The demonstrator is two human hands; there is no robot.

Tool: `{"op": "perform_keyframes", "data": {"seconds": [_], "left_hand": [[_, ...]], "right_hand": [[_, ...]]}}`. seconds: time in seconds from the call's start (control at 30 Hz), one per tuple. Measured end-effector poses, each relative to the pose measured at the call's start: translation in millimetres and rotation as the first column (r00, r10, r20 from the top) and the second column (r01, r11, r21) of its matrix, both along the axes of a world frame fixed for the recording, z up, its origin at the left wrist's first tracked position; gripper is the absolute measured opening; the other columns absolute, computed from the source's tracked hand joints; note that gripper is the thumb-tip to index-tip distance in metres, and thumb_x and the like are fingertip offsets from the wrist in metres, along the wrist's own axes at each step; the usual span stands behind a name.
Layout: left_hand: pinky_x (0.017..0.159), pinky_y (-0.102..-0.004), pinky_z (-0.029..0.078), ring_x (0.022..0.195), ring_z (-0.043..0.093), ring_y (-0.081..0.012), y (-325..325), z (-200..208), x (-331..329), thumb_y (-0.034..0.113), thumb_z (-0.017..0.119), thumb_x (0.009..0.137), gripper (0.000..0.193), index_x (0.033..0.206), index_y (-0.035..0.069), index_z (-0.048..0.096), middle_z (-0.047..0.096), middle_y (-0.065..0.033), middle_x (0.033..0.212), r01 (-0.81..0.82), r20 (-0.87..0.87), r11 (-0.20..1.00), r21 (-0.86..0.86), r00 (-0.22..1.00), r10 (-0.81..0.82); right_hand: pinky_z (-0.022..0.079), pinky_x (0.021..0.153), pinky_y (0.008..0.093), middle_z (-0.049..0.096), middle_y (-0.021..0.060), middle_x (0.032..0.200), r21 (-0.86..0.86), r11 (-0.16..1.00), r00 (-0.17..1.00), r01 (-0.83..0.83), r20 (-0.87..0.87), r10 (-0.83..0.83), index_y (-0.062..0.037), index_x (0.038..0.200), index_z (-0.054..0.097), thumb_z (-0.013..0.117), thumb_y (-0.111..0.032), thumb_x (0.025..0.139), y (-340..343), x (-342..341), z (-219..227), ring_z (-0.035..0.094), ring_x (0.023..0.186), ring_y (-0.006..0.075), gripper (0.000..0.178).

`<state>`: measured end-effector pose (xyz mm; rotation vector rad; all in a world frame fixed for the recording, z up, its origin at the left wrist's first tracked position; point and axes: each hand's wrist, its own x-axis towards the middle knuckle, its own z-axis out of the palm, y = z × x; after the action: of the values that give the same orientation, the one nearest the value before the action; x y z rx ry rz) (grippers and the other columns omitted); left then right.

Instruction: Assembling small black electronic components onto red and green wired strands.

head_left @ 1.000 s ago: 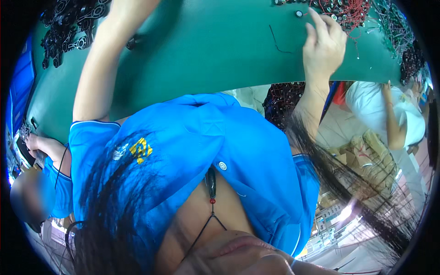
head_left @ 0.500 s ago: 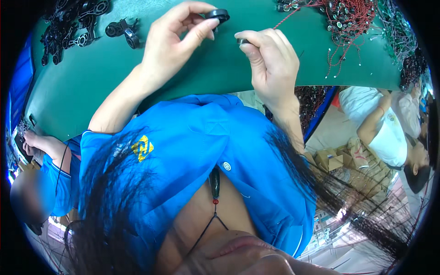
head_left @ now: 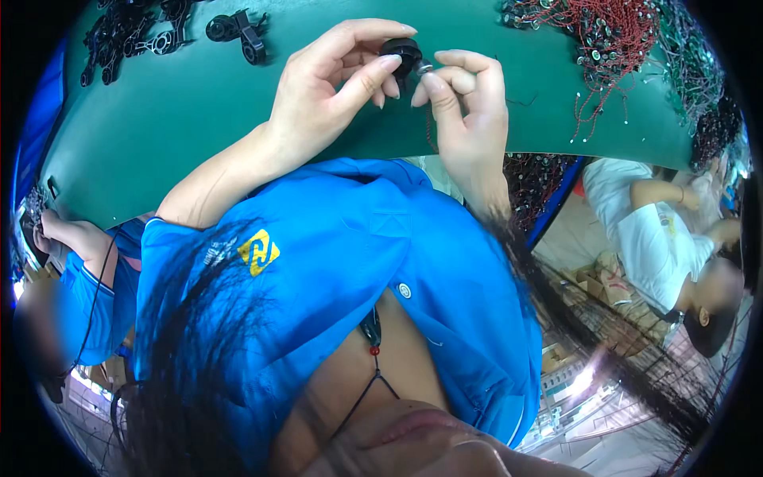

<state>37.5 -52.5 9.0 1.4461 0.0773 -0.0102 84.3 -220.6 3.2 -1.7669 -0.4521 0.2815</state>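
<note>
At the frame's upper centre, the left hand [head_left: 318, 89] is pinching a round black part [head_left: 400, 54] and the right hand [head_left: 472, 102] is fingertip-gripping a small silvery disc [head_left: 425, 68] just beside it — seemingly a fitting step, the next move calling for careful lining-up.

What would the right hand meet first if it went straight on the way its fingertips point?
Going leftward, the right hand would probably meet the black round part held in the left hand; depth is unclear.

Bright illumination covers the smooth green tabletop [head_left: 199, 119]. White glare appears at lower right. Fisheye distortion curves edges; corners are black.
</note>
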Motion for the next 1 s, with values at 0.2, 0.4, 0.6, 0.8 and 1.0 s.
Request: {"op": "perform_keyframes", "data": {"seconds": [0.2, 0.4, 0.6, 0.8, 1.0], "left_hand": [[0.07, -0.0252, 0.051, 0.081, 0.061, -0.015, 2.0, -7.9, -2.1, 0.001, 0.05, 0.094, 0.029, 0.122, -0.005, 0.047, 0.061, -0.0132, 0.099, -0.018, 0.043, 1.0, 0.002, 0.999, 0.018], [0.071, -0.0257, 0.054, 0.08, 0.065, -0.0165, -7.4, -20.1, -2.2, 0.004, 0.049, 0.095, 0.024, 0.118, -0.003, 0.048, 0.063, -0.0127, 0.096, -0.089, 0.027, 0.988, -0.128, 0.995, 0.093], [0.075, -0.0253, 0.054, 0.086, 0.066, -0.0167, -1.6, -16.2, -2.5, 0.006, 0.05, 0.095, 0.026, 0.121, -0.002, 0.048, 0.064, -0.0137, 0.102, -0.031, -0.087, 0.994, -0.106, 0.996, 0.021], [0.081, -0.0255, 0.053, 0.091, 0.065, -0.0141, -5.6, -20.8, -2.1, 0.006, 0.058, 0.091, 0.034, 0.123, 0.001, 0.05, 0.064, -0.0115, 0.104, -0.011, -0.05, 0.997, -0.071, 0.999, 0.007], [0.095, -0.0305, 0.047, 0.11, 0.056, -0.0186, -0.8, -14.0, -1.3, 0.003, 0.053, 0.093, 0.038, 0.129, -0.003, 0.045, 0.058, -0.0149, 0.119, 0.094, -0.141, 0.993, -0.07, 0.985, -0.103]], "right_hand": [[0.036, 0.046, 0.0215, 0.057, 0.0018, 0.059, -0.088, 0.996, 0.989, -0.034, -0.147, 0.02, -0.0001, 0.093, 0.056, 0.059, -0.01, 0.092, -4.2, -0.3, 3.6, 0.048, 0.051, 0.0046, 0.01], [0.035, 0.045, 0.0198, 0.059, 0.0018, 0.061, 0.061, 0.998, 0.975, 0.018, -0.221, -0.004, -0.0013, 0.09, 0.056, 0.058, -0.009, 0.092, 4.5, -9.0, 1.9, 0.048, 0.05, 0.0026, 0.008], [0.036, 0.044, 0.0192, 0.061, 0.0019, 0.062, -0.005, 1.0, 0.985, 0.019, -0.174, -0.019, -0.002, 0.087, 0.056, 0.059, -0.007, 0.091, 4.9, -10.0, 2.2, 0.049, 0.051, 0.002, 0.007], [0.037, 0.043, 0.0208, 0.061, 0.0019, 0.064, -0.063, 0.998, 0.993, 0.024, -0.112, -0.031, -0.0025, 0.084, 0.056, 0.06, -0.005, 0.089, 8.9, -9.6, 5.5, 0.05, 0.05, 0.0036, 0.007], [0.041, 0.047, 0.0254, 0.061, 0.005, 0.065, -0.103, 0.995, 1.0, 0.021, -0.015, -0.022, -0.0024, 0.08, 0.056, 0.061, -0.003, 0.087, 7.1, -11.2, -0.4, 0.052, 0.05, 0.0111, 0.008]]}}
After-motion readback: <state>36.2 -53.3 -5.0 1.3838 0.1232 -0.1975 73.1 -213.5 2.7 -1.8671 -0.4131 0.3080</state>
